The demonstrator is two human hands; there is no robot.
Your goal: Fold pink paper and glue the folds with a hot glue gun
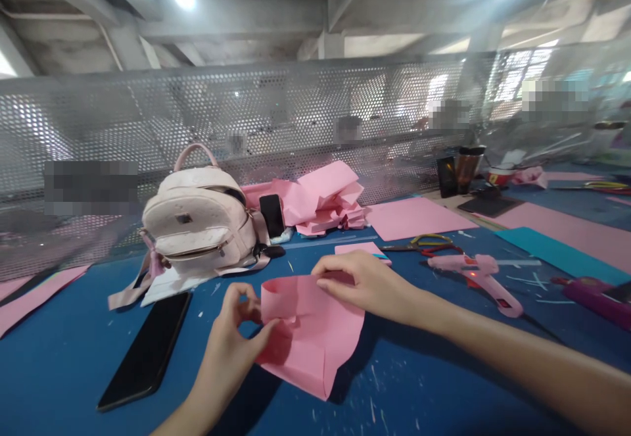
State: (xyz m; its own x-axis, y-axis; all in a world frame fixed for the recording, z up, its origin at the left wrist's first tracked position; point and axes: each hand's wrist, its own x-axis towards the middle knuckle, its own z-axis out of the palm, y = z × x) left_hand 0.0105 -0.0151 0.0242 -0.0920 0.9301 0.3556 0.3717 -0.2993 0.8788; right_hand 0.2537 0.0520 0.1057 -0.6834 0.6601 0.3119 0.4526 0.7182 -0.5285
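A pink sheet of paper, partly folded, is held just above the blue table. My left hand pinches its left edge between thumb and fingers. My right hand grips the top edge, fingers curled over the fold. A smaller pink paper piece lies just behind my right hand.
A black phone lies at the left. A pale pink backpack stands behind it, beside crumpled pink paper. Scissors and a pink glue gun lie to the right. A perforated metal screen closes the back.
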